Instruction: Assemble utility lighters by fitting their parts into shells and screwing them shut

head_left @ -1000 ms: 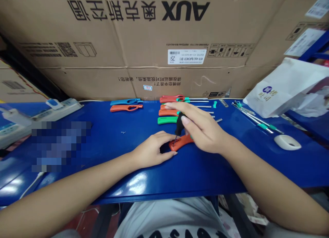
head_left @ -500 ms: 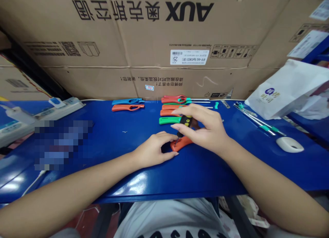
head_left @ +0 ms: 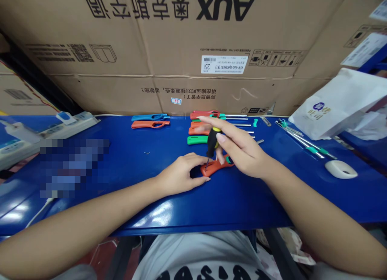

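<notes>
An orange-red utility lighter [head_left: 215,167] lies at a slant on the blue table. My left hand [head_left: 179,176] pinches its near left end between thumb and fingers. Above it, my right hand [head_left: 246,153] has thumb and fingers around the black and yellow handle of a screwdriver [head_left: 212,143]. The screwdriver stands nearly upright, its tip at the lighter's left end; the fingers hide part of the handle. Just behind are a green lighter [head_left: 197,140] and several orange-red lighters [head_left: 203,114] with metal tubes. Small screws [head_left: 146,153] lie left of my left hand.
A blue handle casing [head_left: 148,117] and an orange one [head_left: 148,124] lie at the back. On the right are metal tubes [head_left: 302,142], a white mouse-shaped object [head_left: 341,169] and a paper bag [head_left: 335,106]. A power strip [head_left: 75,126] sits left; cardboard [head_left: 169,42] stands behind.
My right hand has shifted its fingers on the screwdriver handle, now more stretched out, and more of the lighter shows. My left hand stays on the lighter.
</notes>
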Demonstrator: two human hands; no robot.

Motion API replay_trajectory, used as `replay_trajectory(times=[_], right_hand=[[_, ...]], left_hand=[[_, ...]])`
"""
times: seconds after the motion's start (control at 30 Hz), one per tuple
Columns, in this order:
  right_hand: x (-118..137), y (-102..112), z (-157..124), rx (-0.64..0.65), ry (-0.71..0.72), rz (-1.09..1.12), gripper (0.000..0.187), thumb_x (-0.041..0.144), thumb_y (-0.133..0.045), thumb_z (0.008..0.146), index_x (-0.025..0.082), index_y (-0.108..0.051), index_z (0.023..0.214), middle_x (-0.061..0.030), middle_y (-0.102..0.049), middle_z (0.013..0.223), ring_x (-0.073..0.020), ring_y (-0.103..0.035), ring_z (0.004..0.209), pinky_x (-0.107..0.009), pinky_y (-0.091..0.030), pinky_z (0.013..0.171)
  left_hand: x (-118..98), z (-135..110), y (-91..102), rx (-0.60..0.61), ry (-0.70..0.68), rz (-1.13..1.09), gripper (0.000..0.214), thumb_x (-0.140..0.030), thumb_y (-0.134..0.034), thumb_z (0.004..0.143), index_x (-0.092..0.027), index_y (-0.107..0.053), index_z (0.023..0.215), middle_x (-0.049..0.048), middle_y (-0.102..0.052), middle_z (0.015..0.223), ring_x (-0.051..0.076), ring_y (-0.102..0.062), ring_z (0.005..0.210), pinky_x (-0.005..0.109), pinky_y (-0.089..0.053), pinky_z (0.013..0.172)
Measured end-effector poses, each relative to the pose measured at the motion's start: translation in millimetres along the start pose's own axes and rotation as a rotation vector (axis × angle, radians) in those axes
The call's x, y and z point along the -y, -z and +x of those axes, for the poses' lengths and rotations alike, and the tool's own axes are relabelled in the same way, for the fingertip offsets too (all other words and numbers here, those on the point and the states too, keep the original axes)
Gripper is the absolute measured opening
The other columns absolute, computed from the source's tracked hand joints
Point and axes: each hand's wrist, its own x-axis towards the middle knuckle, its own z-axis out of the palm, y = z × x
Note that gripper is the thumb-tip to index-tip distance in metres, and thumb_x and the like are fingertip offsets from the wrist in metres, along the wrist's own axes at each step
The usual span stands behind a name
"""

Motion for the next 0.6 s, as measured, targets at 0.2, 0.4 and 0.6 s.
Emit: replay_trajectory(times=[0.2, 0.4, 0.6], right_hand=[[1.4, 0.5, 2.4, -0.129, 0.059, -0.226, 0.022, 0.034, -0.060, 0.098, 0.023, -0.071, 0.114, -0.0078, -0.073, 0.116, -0.0206, -0.070, 0.102, -0.033, -0.058, 0.089], [2.4, -0.1, 2.0, -0.050, -0.015, 0.005, 0.038, 0.028, -0.050, 0.102, 0.025, -0.055, 0.140, -0.0065, -0.071, 0.115, -0.0170, -0.069, 0.094, -0.030, -0.059, 0.078], [-0.3, 1.3, 1.1, -0.073, 0.046, -0.165, 0.034, 0.035, -0.049, 0.103, 0.022, -0.061, 0.133, -0.0078, -0.073, 0.111, -0.0185, -0.070, 0.096, -0.033, -0.057, 0.088]], left_hand=[[-1.1, 0.2, 0.7, 0.000, -0.002, -0.009, 0.036, -0.026, -0.076, 0.086, -0.019, -0.066, 0.120, 0.0065, -0.074, 0.109, 0.022, -0.068, 0.101, 0.036, -0.054, 0.094], [-0.6, 0.4, 0.4, 0.001, -0.006, -0.010, 0.036, -0.028, -0.076, 0.086, -0.019, -0.066, 0.120, 0.0070, -0.074, 0.108, 0.022, -0.068, 0.100, 0.036, -0.054, 0.093], [-0.2, 0.5, 0.3, -0.004, -0.012, -0.019, 0.037, -0.029, -0.075, 0.087, -0.019, -0.066, 0.122, 0.0069, -0.074, 0.106, 0.022, -0.069, 0.098, 0.036, -0.055, 0.093]])
